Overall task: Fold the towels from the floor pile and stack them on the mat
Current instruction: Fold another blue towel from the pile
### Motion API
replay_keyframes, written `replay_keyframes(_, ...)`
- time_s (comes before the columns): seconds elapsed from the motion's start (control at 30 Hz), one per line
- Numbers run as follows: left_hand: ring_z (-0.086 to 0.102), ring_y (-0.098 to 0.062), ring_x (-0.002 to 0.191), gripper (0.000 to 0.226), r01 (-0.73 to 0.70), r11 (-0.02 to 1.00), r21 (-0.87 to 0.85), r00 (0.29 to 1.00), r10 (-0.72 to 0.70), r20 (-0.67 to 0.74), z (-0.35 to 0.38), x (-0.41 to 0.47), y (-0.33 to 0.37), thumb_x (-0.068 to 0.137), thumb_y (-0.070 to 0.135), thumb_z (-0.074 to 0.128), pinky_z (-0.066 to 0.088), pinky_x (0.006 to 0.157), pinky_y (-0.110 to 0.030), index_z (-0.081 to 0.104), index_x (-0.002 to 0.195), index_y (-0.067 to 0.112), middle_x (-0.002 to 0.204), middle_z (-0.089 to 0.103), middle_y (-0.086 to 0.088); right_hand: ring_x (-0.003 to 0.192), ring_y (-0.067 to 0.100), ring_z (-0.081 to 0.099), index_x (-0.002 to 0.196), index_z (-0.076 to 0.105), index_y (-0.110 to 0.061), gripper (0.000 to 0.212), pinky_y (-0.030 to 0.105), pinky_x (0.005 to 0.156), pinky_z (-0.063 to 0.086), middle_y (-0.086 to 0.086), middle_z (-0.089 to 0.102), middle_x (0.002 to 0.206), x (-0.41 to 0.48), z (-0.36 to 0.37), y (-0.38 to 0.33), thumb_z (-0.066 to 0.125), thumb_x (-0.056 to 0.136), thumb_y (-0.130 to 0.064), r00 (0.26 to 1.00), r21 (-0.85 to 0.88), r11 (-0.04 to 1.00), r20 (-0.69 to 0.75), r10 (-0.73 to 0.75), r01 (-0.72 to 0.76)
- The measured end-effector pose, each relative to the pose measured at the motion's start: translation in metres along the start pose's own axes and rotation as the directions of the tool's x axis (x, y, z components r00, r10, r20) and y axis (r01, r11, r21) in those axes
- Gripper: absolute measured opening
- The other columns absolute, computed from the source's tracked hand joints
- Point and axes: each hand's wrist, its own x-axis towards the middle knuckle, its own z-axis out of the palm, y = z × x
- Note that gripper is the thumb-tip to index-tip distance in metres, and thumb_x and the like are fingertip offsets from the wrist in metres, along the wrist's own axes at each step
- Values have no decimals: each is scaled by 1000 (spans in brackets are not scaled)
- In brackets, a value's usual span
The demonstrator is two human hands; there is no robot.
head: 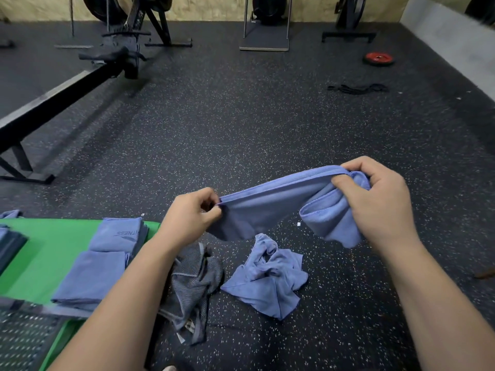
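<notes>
Pinching a blue towel taut above the floor pile, left hand grips one corner, right hand clutches bunched cloth; soft, light, floppy, likely best held at hemmed corners.

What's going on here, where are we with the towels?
A person holds a blue microfibre towel stretched in the air between both hands: the left hand pinches one corner, the right hand grips the bunched other end. Two towels lie unfolded on the speckled rubber floor below, a crumpled blue towel and a crumpled grey striped towel. Folded blue towels already sit on the green mat.
</notes>
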Motion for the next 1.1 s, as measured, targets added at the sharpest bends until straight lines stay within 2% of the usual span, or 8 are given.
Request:
replay_keyframes(0.2,60,-11,64,25,96,982,-165,995,-99,-10,-19,6,-22,90,44,86,50,65,-35,73,82,24,71,74,10,80,24,65,87,70,-21,7,41,76,53,-4,71,79,5,-7,16,72,92,-24,995,-132,988,-74,69,-79)
replay_keyframes(0.33,46,-11,62,30,103,885,-455,995,-93,46,-25,3,-10,81,37,91,35,59,-29,73,81,12,66,65,6,80,24,65,87,70,-22,8,39,75,50,-6,71,80,7,-7,17,71,93,-27,990,-170,978,-99,104,-120)
replay_keyframes(0.5,51,-14,70,32,44,830,-556,994,18,106,-26,-3,10,79,26,93,39,64,-29,70,84,4,72,66,-6,79,18,64,88,69,-21,10,35,70,46,-8,72,81,9,-9,16,69,95,-28,980,-164,975,-154,124,-149)
replay_keyframes(0.57,55,-16,73,24,38,836,-548,988,51,147,-25,-4,14,83,21,92,42,68,-32,72,84,9,76,69,-12,79,18,64,88,68,-21,11,35,68,44,-8,71,81,10,-9,18,68,95,-29,978,-175,971,-161,134,-162)
replay_keyframes(0.73,65,1,69,10,-62,972,-226,977,106,186,-18,-7,18,92,23,86,47,66,-11,81,87,30,79,77,10,80,18,65,89,68,-21,12,34,67,45,-7,72,82,10,-7,19,67,97,-30,978,-179,970,-155,139,-166)
replay_keyframes(0.83,63,3,68,12,-60,992,-113,987,76,140,-17,-8,16,90,32,87,45,62,-11,78,81,32,77,74,20,81,18,65,91,69,-21,10,35,70,45,-8,72,84,11,-7,18,66,97,-28,974,-153,974,-179,136,-165)
replay_keyframes(0.97,51,-4,55,32,-53,996,-73,999,54,1,-25,-4,9,83,53,85,38,52,-23,70,72,26,61,65,14,81,16,65,91,70,-21,10,32,68,47,-9,72,85,11,-7,18,66,97,-29,974,-138,976,-176,145,-170)
replay_keyframes(1.1,40,-4,53,41,-55,971,-234,992,25,-127,-31,-3,6,76,57,85,30,48,-25,66,68,22,54,53,16,80,16,64,90,70,-21,10,29,68,47,-8,72,83,11,-6,17,67,97,-28,975,-138,975,-162,150,-173)
